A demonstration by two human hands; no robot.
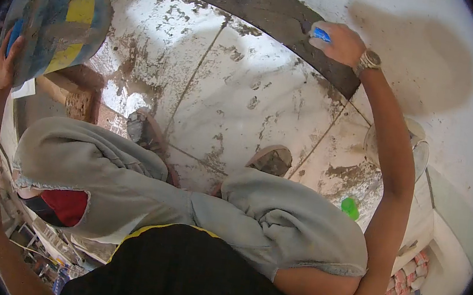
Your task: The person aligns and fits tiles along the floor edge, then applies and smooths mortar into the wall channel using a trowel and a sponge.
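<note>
While the right hand (345,45) is reaching out at the far right, its fingers are closing around a blue piece (321,35), only part of which is showing. That hand is lying over the right part of a dark, wet-looking band (284,23), which is curving from the far middle toward the near right along the pale floor (237,84). The left hand (5,68) is resting at the rim side of a striped bucket (54,30) on the far left; whether its fingers are closing around the rim or only pressing there, I cannot tell. The bucket is standing well apart from the right hand, across the floor to the left, so the left hand is by far the nearer one. Its long axis is running roughly left to right in view, the rim facing left and the narrower base pointing toward the middle; with the lens bending the edges, its true tilt is staying unclear. The right fingers are hiding most of the blue piece and whatever it may be joined to, the bucket's inside is facing out of sight, and a second blue patch (15,35) beside the left fingers is proving hard to identify.
</note>
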